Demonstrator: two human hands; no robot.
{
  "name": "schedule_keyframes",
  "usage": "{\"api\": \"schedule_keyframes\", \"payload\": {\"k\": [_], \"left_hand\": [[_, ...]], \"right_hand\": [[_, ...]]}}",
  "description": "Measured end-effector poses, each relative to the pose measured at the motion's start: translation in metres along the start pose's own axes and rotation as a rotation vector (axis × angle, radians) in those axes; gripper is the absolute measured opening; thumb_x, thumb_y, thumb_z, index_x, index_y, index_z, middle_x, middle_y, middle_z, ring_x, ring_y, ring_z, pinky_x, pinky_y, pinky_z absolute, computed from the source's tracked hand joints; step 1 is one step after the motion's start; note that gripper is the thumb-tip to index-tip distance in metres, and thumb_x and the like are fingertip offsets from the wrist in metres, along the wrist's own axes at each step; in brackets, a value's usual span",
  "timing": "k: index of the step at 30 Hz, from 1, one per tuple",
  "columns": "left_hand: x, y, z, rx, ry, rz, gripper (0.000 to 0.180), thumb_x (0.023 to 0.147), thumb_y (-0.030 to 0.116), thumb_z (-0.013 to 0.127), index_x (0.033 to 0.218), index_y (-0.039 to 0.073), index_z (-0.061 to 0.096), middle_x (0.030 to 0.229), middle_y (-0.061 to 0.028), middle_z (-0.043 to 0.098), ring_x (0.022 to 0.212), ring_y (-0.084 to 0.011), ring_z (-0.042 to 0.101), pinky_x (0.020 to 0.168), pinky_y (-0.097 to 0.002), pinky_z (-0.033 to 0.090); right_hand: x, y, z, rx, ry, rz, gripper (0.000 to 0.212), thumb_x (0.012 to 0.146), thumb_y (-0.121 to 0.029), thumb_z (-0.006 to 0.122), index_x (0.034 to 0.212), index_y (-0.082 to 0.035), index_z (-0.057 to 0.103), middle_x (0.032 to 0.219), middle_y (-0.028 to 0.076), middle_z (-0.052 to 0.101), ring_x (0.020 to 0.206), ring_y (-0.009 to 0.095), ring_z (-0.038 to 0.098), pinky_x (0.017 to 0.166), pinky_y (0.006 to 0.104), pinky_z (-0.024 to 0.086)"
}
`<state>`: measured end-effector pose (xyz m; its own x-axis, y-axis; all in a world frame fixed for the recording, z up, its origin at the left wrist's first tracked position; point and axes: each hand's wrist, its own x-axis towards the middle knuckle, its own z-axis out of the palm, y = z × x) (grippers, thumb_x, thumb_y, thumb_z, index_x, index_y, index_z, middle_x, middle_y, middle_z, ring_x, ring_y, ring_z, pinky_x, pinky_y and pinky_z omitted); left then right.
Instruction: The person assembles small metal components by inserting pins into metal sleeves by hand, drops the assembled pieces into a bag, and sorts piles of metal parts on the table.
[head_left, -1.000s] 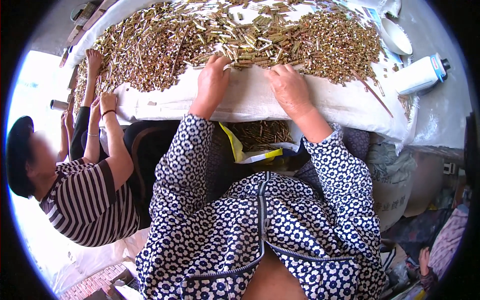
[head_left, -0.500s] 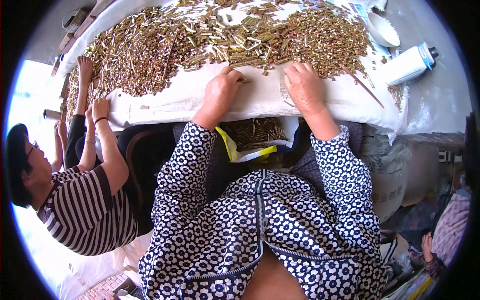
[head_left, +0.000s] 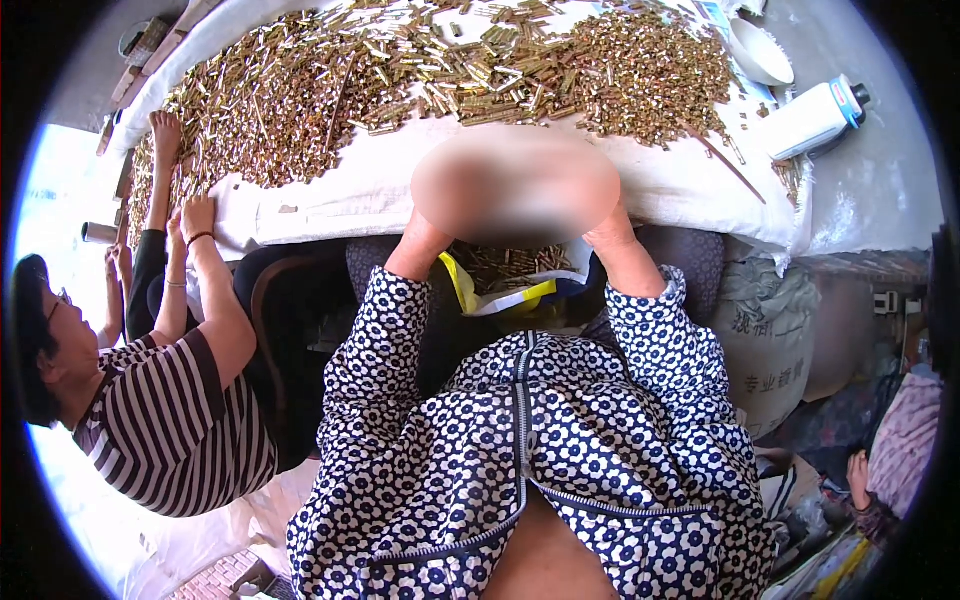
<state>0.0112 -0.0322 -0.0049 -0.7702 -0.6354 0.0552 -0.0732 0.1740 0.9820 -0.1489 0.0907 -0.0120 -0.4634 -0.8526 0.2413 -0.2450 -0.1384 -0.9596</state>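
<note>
My left hand (head_left: pixel 448 198) and my right hand (head_left: pixel 594 200) are close together over the near edge of the cloth-covered table (head_left: pixel 330 215). A smeared patch covers both, so their fingers and anything in them are hidden. Just beyond them lies a wide heap of small brass-coloured metal pieces (head_left: pixel 490 75), some long and thin, others short and stubby. Right below my hands, at my lap, an open bag (head_left: pixel 466 290) with white, yellow and dark blue sides contains many thin brass-coloured pieces (head_left: pixel 515 266).
On the right stand a white bowl (head_left: pixel 762 52) and a white bottle with a blue band (head_left: pixel 815 122), lying tilted. A thin brown stick (head_left: pixel 725 165) lies near the heap. To my left a co-worker in a striped shirt (head_left: pixel 175 415) reaches onto the table. A full sack (head_left: pixel 765 350) stands at right.
My right hand has moved left, toward my left hand, and both have come nearer to the table edge. Earlier their fingers were visible, curled at the heap's front; now they are blurred.
</note>
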Motion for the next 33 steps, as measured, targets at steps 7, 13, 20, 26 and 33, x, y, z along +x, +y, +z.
{"api": "schedule_keyframes", "payload": {"k": [7, 13, 20, 26, 33], "left_hand": [[-0.006, -0.001, 0.008, -0.163, -0.024, 0.036, 0.006, 0.090, 0.003, 0.060, 0.096, 0.005, 0.059, 0.070, 0.0034, 0.055, 0.058, -0.0023, 0.047, 0.051, -0.0170, 0.039], [-0.007, 0.000, 0.012, -0.186, -0.028, 0.012, 0.006, 0.090, 0.004, 0.060, 0.096, 0.005, 0.060, 0.069, 0.0034, 0.054, 0.056, -0.0019, 0.045, 0.049, -0.0165, 0.037], [-0.009, 0.002, 0.015, -0.255, 0.007, -0.002, 0.005, 0.089, 0.006, 0.063, 0.094, 0.004, 0.062, 0.067, 0.0033, 0.055, 0.055, -0.0025, 0.045, 0.049, -0.0164, 0.037], [-0.010, 0.002, 0.015, -0.340, 0.015, -0.021, 0.005, 0.089, 0.007, 0.063, 0.093, 0.004, 0.063, 0.069, 0.0023, 0.057, 0.055, -0.0031, 0.046, 0.048, -0.0166, 0.037], [-0.014, 0.006, 0.017, -0.292, 0.017, 0.000, 0.006, 0.089, 0.007, 0.063, 0.094, 0.003, 0.063, 0.069, 0.0011, 0.059, 0.056, -0.0039, 0.049, 0.050, -0.0166, 0.039]], "right_hand": [[-0.008, -0.001, 0.007, 0.170, 0.017, 0.062, 0.014, 0.083, -0.009, 0.064, 0.094, 0.000, 0.063, 0.091, 0.005, 0.065, 0.088, 0.012, 0.060, 0.082, 0.0269, 0.047], [-0.011, 0.005, 0.007, 0.194, 0.030, 0.055, 0.014, 0.083, 0.001, 0.066, 0.096, -0.001, 0.063, 0.090, 0.000, 0.062, 0.083, 0.005, 0.057, 0.075, 0.0179, 0.045], [-0.012, 0.002, 0.005, 0.144, 0.026, 0.042, 0.012, 0.084, 0.000, 0.067, 0.095, -0.001, 0.063, 0.088, -0.002, 0.060, 0.079, 0.003, 0.054, 0.070, 0.0166, 0.043], [-0.014, -0.001, 0.001, 0.190, -0.010, 0.068, 0.013, 0.084, -0.001, 0.066, 0.097, -0.001, 0.064, 0.089, -0.002, 0.061, 0.079, 0.003, 0.054, 0.070, 0.0166, 0.043], [-0.015, -0.004, 0.000, 0.169, -0.002, 0.075, 0.013, 0.084, -0.002, 0.067, 0.097, 0.000, 0.065, 0.089, -0.001, 0.062, 0.081, 0.005, 0.056, 0.072, 0.0179, 0.044]]}}
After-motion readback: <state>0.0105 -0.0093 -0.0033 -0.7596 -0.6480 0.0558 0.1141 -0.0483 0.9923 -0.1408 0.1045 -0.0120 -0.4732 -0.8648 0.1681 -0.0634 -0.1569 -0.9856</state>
